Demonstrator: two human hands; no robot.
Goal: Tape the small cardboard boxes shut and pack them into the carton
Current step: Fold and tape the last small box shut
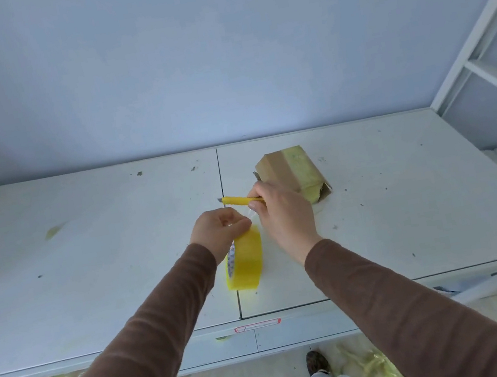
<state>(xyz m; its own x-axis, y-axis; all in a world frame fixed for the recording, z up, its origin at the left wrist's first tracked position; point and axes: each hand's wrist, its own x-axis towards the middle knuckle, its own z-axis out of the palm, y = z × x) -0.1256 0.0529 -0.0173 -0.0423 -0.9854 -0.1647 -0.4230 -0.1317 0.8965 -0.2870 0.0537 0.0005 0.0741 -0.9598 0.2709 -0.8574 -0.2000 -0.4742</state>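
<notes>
Left hand point(219, 227): closed on the yellow tape roll point(245, 261), held upright mid-tabletop point(89, 264). Right hand point(280, 212): clamped on a yellow utility knife point(241, 200) just beyond the roll. Small cardboard box point(292, 172): taped, beyond the roll, behind the right hand.

At the centre of the frame, the left hand point(221, 227) pinches the top of a yellow tape roll point(245, 263) standing on edge on the white surface point(86, 248). The right hand point(280, 212) grips a yellow knife point(241, 200), blade pointing left, just above the roll. Right of centre, a taped box point(292, 172) lies tilted behind the right hand.
</notes>
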